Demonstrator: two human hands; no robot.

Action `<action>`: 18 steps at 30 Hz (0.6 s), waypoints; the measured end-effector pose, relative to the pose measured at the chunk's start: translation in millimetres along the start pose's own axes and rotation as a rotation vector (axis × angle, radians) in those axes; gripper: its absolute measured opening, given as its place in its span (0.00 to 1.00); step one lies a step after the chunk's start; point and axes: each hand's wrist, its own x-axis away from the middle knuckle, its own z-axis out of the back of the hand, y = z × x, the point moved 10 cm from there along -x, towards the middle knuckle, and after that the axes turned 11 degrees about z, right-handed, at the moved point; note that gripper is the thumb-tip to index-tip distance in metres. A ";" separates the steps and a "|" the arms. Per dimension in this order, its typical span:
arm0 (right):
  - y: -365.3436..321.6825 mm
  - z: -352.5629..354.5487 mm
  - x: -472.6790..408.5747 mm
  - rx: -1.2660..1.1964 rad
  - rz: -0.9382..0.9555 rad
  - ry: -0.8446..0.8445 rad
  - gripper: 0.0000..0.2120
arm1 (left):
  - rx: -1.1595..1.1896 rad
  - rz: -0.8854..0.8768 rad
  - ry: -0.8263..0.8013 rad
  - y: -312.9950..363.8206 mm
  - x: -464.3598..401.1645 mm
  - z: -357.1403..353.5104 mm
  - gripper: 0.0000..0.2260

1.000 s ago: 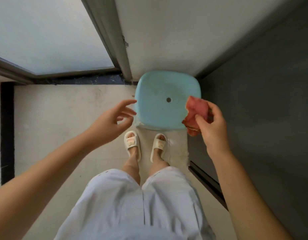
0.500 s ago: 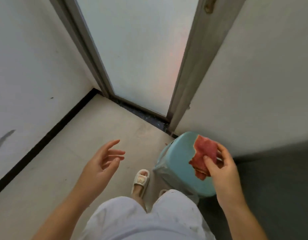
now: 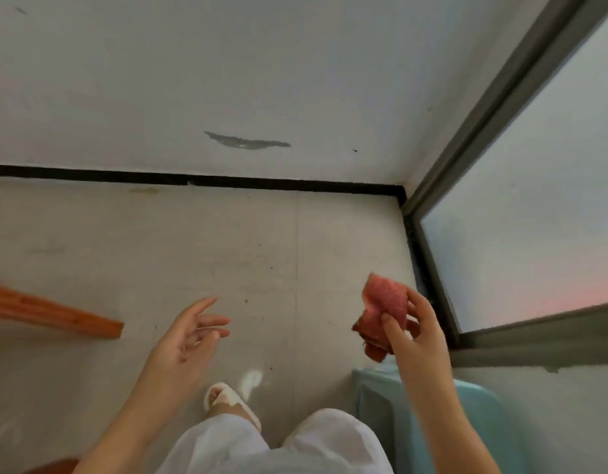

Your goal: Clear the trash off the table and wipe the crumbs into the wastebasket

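My right hand (image 3: 412,331) holds a crumpled red cloth (image 3: 384,309) pinched between thumb and fingers, raised over the floor at the right. Below it, at the lower right, stands a light blue plastic stool (image 3: 473,425), partly hidden by my right forearm. My left hand (image 3: 189,340) hangs in the air at the centre left, palm turned inward, fingers spread, with nothing in it. No table or wastebasket shows in the head view.
A pale tiled floor (image 3: 261,254) runs to a white wall with a black baseboard (image 3: 193,179). A frosted glass door in a grey frame (image 3: 521,213) fills the right. An orange wooden edge (image 3: 56,316) juts in from the left. My slippered foot (image 3: 227,400) stands below.
My view has swung left, away from the stool and door toward the wall corner. The stool has slid to the lower right edge. Both hands keep their poses, the right still holding the cloth.
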 end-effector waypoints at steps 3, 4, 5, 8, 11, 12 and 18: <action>-32.6 -93.1 -9.0 0.040 0.083 -0.187 0.24 | 0.120 0.009 0.178 -21.6 17.9 81.5 0.18; -43.9 -127.5 -7.9 0.039 0.105 -0.242 0.23 | 0.157 0.006 0.237 -28.2 26.5 110.3 0.19; -56.3 -162.7 -5.2 0.027 0.128 -0.294 0.23 | 0.184 0.000 0.302 -34.5 35.3 140.3 0.20; -89.5 -264.6 13.1 0.016 0.212 -0.448 0.20 | 0.246 0.002 0.492 -65.9 61.2 228.5 0.16; -115.3 -361.6 46.3 0.026 0.245 -0.635 0.18 | 0.317 0.040 0.673 -104.1 99.2 298.2 0.18; -125.3 -391.0 59.6 0.023 0.266 -0.700 0.18 | 0.358 0.053 0.742 -116.4 114.4 315.5 0.17; -159.1 -536.7 156.1 0.012 0.373 -1.119 0.17 | 0.663 0.155 1.118 -197.9 203.4 354.9 0.16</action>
